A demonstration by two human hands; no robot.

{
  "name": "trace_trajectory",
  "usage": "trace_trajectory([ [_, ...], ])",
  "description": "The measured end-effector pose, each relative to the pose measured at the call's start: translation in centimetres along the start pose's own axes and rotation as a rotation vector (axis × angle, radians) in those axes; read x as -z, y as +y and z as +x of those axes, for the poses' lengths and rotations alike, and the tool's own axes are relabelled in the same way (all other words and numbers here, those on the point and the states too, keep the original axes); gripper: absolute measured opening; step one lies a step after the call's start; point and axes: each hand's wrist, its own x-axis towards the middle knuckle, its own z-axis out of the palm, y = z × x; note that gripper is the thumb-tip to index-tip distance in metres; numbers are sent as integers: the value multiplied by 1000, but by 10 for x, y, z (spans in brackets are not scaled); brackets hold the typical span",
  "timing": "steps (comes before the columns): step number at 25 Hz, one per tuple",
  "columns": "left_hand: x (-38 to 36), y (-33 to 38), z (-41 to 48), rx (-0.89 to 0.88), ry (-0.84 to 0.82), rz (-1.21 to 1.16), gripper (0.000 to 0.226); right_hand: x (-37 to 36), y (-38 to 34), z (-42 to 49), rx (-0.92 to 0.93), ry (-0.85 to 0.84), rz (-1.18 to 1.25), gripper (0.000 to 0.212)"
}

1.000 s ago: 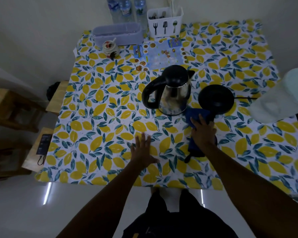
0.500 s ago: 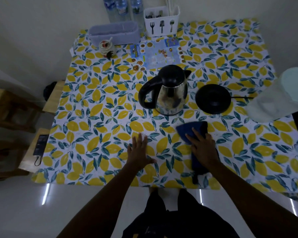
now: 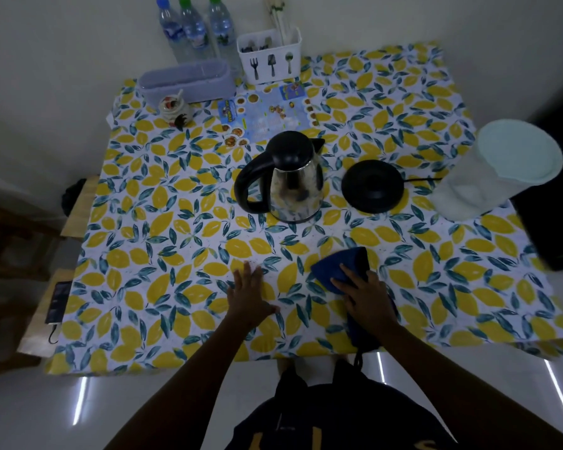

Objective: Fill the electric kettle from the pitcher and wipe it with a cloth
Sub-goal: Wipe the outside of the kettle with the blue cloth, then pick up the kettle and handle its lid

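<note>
Change noted: the right hand [image 3: 368, 295], which a second ago lay with the dark blue folded cloth [image 3: 340, 266] up against the stainless-steel electric kettle with black lid and handle [image 3: 288, 180], now lies well nearer the person than the kettle, palm flat on the cloth, fingers spread, pressing rather than gripping. The left hand [image 3: 249, 295] rests open and flat on the lemon-print tablecloth [image 3: 163, 222], left of the cloth, holding nothing.

Judgement: the cloth appears to be pulled off the kettle, so wiping looks finished or paused.

Containers: kettle lid closed, contents not visible; it stands off the round black power base [image 3: 372, 186] just to its right. The translucent pitcher with pale green lid [image 3: 498, 170] stands right of that base; level cannot be read.
</note>
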Motion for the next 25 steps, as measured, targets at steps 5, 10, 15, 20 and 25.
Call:
trace_trajectory([
  [5, -10, 37, -3, -187, 5, 22, 85, 18, 50, -13, -168, 150, 86, 49],
  [10, -19, 86, 3, -352, 11, 49, 81, 13, 72, -26, -390, 59, 7, 77],
  [15, -15, 110, 6, -411, 43, 112, 80, 16, 70, -27, -369, 53, 46, 86],
  [20, 4, 110, 2, -437, 179, 116, 74, 32, 52, -14, -349, 168, 83, 68],
  [25, 38, 94, 1, -455, 360, 9, 63, 97, 5, 51, -114, 388, 244, 55],
])
